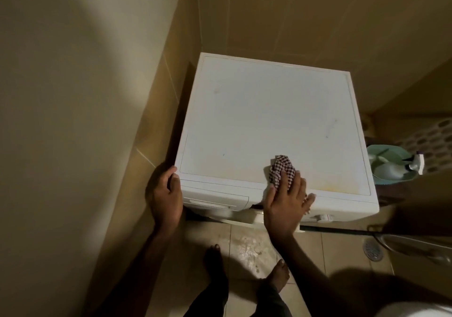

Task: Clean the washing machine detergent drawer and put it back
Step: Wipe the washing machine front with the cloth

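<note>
Washer (269, 111): it stands in a tiled corner, and I lean on its front edge with both hands; if I push too hard on one side it may shift on the wet-looking floor (247, 248) under my bare feet.
Basin (381, 153): it sits just beside the washer's right side with a spray bottle (401, 167) in it; a wide sweep of my right arm could knock it over.
Drawer (215, 200): it sits in its slot at the front left and looks flush, though I cannot tell if it is fully home.
Left hand (166, 194): fingers curled over the washer's front left corner, gripping it.
Right hand (288, 199): fingers spread flat, pressing on the cloth.
Cloth (281, 167): checked and bunched at the lid's front edge; it could slip off under my palm.
</note>
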{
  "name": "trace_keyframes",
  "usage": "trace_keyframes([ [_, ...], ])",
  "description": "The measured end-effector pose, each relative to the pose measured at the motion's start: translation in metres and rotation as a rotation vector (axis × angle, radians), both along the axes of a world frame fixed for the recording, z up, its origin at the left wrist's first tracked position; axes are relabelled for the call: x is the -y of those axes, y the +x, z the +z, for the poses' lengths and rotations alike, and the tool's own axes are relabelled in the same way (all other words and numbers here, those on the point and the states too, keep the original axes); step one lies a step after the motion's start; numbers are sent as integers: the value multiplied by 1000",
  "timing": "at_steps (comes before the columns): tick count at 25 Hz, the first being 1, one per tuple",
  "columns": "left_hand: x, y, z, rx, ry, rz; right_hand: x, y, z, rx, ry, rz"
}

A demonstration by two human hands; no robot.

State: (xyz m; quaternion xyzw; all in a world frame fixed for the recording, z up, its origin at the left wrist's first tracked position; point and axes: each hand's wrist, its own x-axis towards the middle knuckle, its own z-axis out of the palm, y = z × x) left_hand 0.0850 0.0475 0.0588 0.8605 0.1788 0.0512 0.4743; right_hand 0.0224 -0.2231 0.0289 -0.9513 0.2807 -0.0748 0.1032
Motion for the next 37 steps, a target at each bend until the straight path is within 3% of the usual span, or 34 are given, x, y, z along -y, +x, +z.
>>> trace_keyframes([
  [2,1,2,1,-12,28,3,-43,24,12,-18,26,62],
  [6,-5,7,-8,-14,100,-66,-135,62,15,-77,0,686],
  [9,-8,5,-15,68,183,-144,-140,92,15,-36,-17,915],
  [11,-5,5,-17,118,210,-162,-108,105,15,49,-39,787],
  [14,5,1,-14,179,247,-157,-35,93,13,149,49,134],
  [16,16,1,-10,265,297,-179,-1,59,7,210,61,-73],
  [19,39,1,-9,407,360,-274,-14,8,1,188,34,195],
  [23,72,6,-9,480,433,-572,-16,-11,-11,93,-57,602],
  [25,80,11,-6,496,462,-651,40,-18,-17,91,-80,490],
  [29,75,18,-9,493,436,-603,182,-56,-14,126,53,-175],
  [31,72,16,-16,472,412,-572,209,-59,-7,151,150,-402],
  [34,83,6,-24,441,414,-580,173,-46,-7,158,83,-351],
  [37,105,6,-23,456,405,-627,73,-33,-9,48,2,-12],
])
